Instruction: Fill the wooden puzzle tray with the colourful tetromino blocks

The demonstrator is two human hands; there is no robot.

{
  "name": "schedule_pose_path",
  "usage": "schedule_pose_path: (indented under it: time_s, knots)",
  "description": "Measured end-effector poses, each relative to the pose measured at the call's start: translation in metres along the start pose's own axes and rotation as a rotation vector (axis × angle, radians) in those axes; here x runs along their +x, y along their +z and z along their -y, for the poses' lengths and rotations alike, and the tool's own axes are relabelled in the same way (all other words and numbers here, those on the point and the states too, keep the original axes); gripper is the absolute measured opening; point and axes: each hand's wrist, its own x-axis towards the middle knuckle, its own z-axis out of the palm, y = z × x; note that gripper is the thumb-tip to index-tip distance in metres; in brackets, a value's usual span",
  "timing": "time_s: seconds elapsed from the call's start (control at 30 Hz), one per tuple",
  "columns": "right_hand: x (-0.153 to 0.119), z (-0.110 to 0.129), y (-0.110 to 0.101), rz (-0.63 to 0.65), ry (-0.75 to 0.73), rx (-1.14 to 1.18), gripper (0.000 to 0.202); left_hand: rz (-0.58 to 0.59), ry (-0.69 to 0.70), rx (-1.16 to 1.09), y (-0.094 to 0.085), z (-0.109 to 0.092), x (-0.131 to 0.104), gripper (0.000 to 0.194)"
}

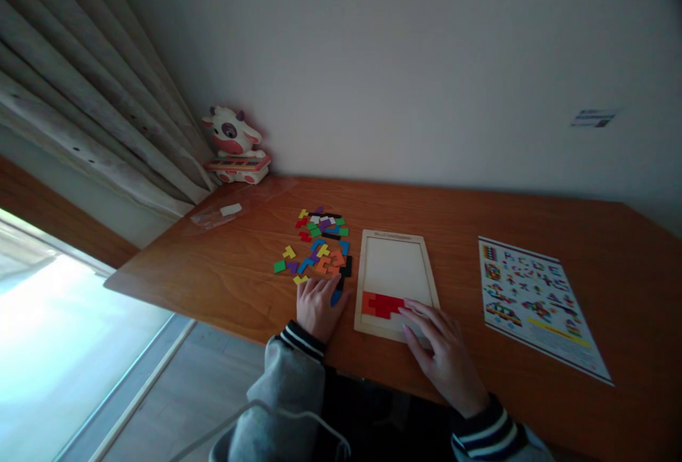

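Note:
A pale wooden puzzle frame [431, 274] lies on the table, with an orange piece [368, 303] and red pieces [384, 305] together at its lower left. My right hand [440, 348] is over the frame's lower right, its fingers apart and fingertips at the edge of the red pieces. Left of the frame is a loose pile of coloured pieces, among them orange ones [337, 257] and a green one [280, 266]. At the pile's near edge my left hand [320, 305] rests with fingers spread, beside a blue piece [335, 297] and a black one.
A printed pattern sheet [533, 298] lies at the right of the wooden table [452, 217]. At the back left stands a toy cow with a keyboard [237, 149], near clear plastic wrapping [210, 219]. A cable [282, 412] crosses my left sleeve.

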Motion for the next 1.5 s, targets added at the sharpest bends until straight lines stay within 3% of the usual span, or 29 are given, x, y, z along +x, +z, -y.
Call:
schedule_pose_path:
  time_s: [0.2, 0.47, 0.6, 0.8, 0.93, 1.1, 1.3, 1.5]
  knots:
    - [0.022, 0.004, 0.001, -0.041, 0.090, 0.058, 0.024, 0.040, 0.027, -0.058, 0.003, 0.013, -0.004, 0.014]
    - [0.125, 0.029, 0.029, 0.318, 0.036, -0.015, 0.030, 0.089, 0.181, -0.195, 0.004, 0.023, -0.005, 0.024]
    - [0.152, 0.029, 0.049, 0.417, 0.048, -0.059, 0.028, 0.088, 0.177, -0.227, 0.001, 0.031, -0.006, 0.019]
    - [0.168, 0.037, 0.064, 0.480, 0.211, -0.147, 0.027, 0.065, 0.100, -0.210, -0.006, 0.046, -0.006, 0.015]
    - [0.176, 0.040, 0.074, 0.571, 0.278, -0.102, 0.028, 0.103, 0.150, -0.237, -0.009, 0.047, -0.006, 0.019]
    - [0.178, 0.038, 0.090, 0.698, 0.273, 0.035, 0.036, 0.134, 0.165, -0.262, -0.007, 0.044, -0.007, 0.022]
    - [0.177, 0.034, 0.104, 0.756, 0.267, 0.165, 0.036, 0.118, 0.148, -0.248, -0.006, 0.043, -0.008, 0.020]
    - [0.181, 0.037, 0.103, 0.811, 0.221, 0.197, 0.036, 0.123, 0.241, -0.290, -0.006, 0.043, -0.010, 0.021]
